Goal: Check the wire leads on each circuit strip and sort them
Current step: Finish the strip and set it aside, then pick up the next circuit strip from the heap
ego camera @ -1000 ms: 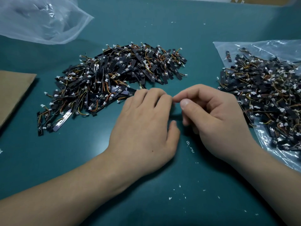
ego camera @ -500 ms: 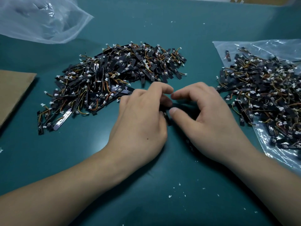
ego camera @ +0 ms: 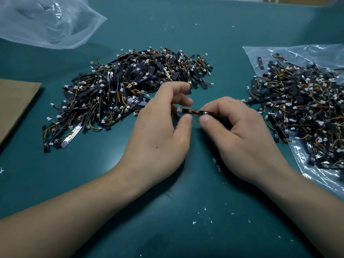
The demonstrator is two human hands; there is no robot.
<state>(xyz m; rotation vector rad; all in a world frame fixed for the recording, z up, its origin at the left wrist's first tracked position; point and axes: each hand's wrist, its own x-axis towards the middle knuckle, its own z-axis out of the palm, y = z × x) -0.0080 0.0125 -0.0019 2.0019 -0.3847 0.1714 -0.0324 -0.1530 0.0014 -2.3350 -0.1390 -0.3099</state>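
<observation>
- Fingers (ego camera: pixel 205 119)?
- Narrow on both sides; right hand (ego camera: pixel 247 146) pinching one end of a single circuit strip (ego camera: pixel 194 112) between thumb and forefinger; left hand (ego camera: pixel 158 142) pinching the other end, by the white connector (ego camera: pixel 179 109).
- Long axis?
- Lying left to right, bridging the two hands just above the tabletop (ego camera: pixel 78 164); wire leads (ego camera: pixel 189 110) toward the left fingertips, so nearer the left hand for checking.
- Further out?
- Loose pile (ego camera: pixel 130 86) beyond the left hand; second pile (ego camera: pixel 301 108) on a plastic bag (ego camera: pixel 316 53) beside the right; cannot tell which one suits this strip.
</observation>
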